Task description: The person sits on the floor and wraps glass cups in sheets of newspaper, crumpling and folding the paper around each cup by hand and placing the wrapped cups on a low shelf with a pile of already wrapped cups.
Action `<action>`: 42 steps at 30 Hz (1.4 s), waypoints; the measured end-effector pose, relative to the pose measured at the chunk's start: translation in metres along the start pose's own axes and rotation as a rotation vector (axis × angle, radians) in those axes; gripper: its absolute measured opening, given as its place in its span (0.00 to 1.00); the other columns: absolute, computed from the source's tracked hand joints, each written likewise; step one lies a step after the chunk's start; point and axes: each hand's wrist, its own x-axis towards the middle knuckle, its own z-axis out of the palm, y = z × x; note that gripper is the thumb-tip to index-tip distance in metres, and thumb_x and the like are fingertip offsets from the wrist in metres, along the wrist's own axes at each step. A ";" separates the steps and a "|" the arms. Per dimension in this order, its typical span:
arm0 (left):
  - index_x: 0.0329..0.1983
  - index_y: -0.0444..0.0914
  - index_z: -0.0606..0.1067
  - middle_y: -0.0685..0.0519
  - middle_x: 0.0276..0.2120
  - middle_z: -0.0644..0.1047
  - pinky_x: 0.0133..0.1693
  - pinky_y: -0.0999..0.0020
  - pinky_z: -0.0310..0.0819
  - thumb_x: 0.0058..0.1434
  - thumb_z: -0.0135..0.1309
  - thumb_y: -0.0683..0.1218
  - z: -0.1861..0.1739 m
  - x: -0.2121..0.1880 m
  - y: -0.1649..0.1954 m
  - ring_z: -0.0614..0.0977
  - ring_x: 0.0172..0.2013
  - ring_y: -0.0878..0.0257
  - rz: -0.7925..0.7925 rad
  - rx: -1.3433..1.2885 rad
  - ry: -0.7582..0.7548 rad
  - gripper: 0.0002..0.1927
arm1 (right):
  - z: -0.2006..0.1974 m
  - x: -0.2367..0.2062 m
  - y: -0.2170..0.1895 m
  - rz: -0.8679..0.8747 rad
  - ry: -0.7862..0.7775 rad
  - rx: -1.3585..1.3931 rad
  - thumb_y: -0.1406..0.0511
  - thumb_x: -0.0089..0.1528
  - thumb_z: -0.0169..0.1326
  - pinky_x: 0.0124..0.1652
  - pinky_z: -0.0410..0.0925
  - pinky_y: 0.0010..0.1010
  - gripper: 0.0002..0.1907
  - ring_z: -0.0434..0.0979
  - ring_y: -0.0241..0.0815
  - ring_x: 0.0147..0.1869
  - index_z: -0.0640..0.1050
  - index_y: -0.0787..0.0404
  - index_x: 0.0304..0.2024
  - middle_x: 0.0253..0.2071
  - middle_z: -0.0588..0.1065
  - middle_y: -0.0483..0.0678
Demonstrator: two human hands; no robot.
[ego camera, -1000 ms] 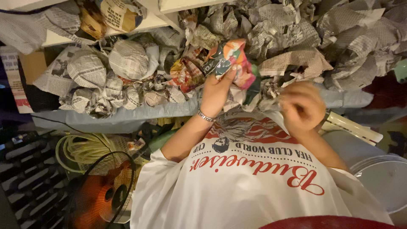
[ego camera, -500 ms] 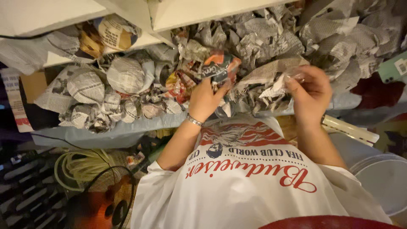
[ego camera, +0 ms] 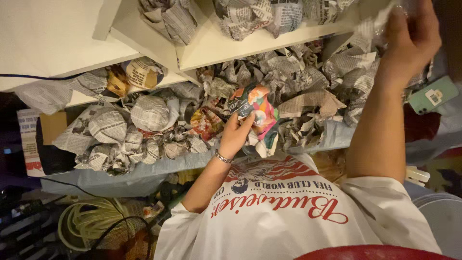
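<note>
Two hands parting, one climbing to the upper shelf

You are still pinching the colourful wrapped bundle (ego camera: 255,110) in your left hand (ego camera: 236,137), fingers closed round its lower edge, just above the newspaper-wrapped heap (ego camera: 144,130). Your right hand (ego camera: 409,41) is now lifting well away from that bundle, up beside the white shelf (ego camera: 226,45), closing loosely on a crumpled scrap of newspaper (ego camera: 373,24). Half a second ago both were working together at the bundle, so unwrapping looks finished and you are discarding paper
</note>
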 end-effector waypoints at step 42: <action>0.42 0.38 0.80 0.48 0.30 0.76 0.38 0.62 0.70 0.67 0.57 0.50 -0.005 -0.006 0.018 0.78 0.33 0.56 0.429 0.332 -0.079 0.10 | 0.067 -0.200 -0.084 0.079 -1.116 -0.172 0.64 0.65 0.59 0.52 0.71 0.39 0.12 0.77 0.52 0.57 0.76 0.67 0.44 0.63 0.74 0.59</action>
